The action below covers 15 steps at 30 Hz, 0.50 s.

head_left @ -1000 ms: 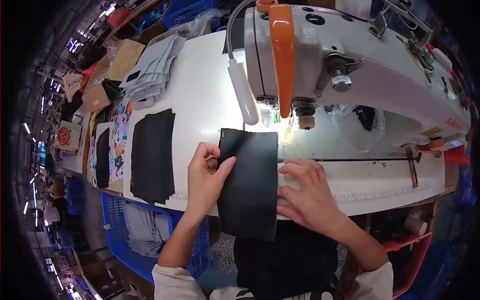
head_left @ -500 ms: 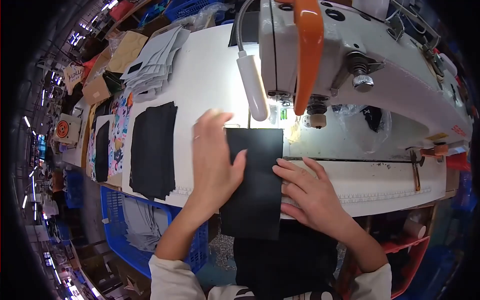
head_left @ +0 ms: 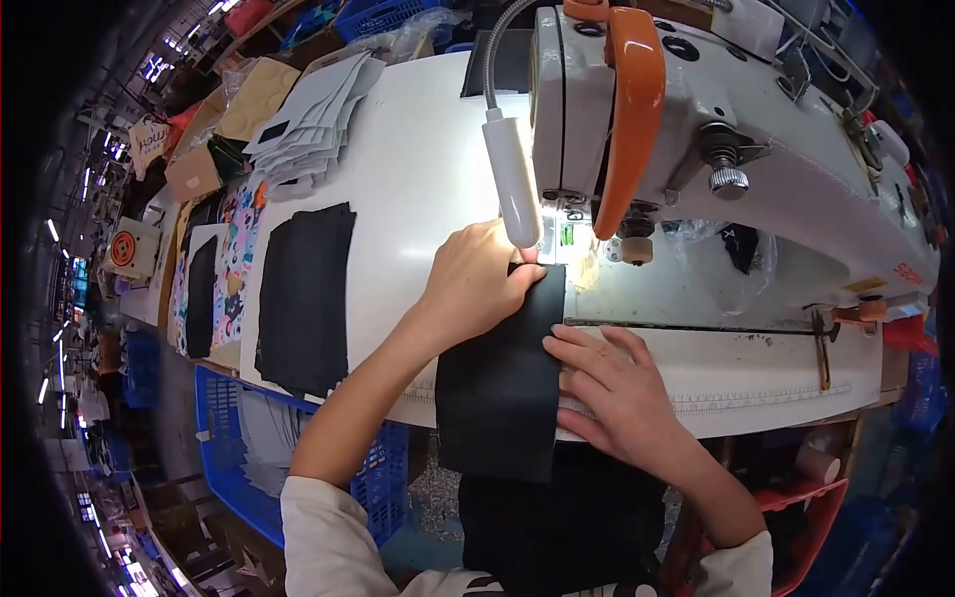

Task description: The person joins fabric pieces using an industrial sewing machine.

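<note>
A black rectangular fabric panel [head_left: 497,398] lies lengthwise before the sewing machine [head_left: 736,129], its lower end hanging past the table's front edge. My left hand [head_left: 473,284] pinches the panel's far edge just below the white lamp [head_left: 514,184], thumb on top and the fingertips partly hidden. Along the panel's right edge rests my right hand [head_left: 617,393], fingers stretched out and apart, fingertips touching the material. The needle area sits right beyond the panel's far corner; an orange lever [head_left: 633,119] hangs over it.
A stack of black panels [head_left: 306,298] lies left on the white table [head_left: 403,139], with grey pieces [head_left: 313,119] behind it. A blue crate [head_left: 224,438] stands below the edge. To the right are tweezers [head_left: 824,353] and a red bin [head_left: 821,517].
My left hand has moved right and forward from above the panel's left side and now grips its far edge. The right hand stays nearly in place.
</note>
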Available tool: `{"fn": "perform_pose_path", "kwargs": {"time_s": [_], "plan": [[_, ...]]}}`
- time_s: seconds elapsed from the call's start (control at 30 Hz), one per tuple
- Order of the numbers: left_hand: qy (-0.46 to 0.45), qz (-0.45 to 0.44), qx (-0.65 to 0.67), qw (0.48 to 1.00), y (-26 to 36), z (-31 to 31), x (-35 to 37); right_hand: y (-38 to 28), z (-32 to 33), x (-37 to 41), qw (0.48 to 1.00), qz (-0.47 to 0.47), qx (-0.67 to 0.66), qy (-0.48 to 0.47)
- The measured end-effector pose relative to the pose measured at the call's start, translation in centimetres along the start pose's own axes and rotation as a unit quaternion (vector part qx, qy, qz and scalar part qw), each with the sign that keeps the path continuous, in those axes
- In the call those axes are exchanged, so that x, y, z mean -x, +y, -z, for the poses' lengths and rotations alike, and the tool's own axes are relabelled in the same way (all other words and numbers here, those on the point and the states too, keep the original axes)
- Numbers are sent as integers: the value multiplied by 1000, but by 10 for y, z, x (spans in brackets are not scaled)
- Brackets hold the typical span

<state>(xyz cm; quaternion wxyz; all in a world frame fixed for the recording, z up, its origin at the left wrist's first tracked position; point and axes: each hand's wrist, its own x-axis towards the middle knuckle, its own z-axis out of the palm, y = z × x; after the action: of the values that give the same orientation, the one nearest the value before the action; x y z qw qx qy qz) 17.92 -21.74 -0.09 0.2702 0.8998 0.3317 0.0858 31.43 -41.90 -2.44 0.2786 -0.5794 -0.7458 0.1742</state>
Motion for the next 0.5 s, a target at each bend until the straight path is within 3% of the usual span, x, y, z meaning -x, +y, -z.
{"fn": "perform_pose_path", "kwargs": {"time_s": [0.27,0.5], "plan": [[52,-28,166,984,-12,-15,-5,-1,2,-2,1000,-4,8,2],[97,6,176,980,-8,-16,-21,16,9,-12,1000,-4,26,8]]}}
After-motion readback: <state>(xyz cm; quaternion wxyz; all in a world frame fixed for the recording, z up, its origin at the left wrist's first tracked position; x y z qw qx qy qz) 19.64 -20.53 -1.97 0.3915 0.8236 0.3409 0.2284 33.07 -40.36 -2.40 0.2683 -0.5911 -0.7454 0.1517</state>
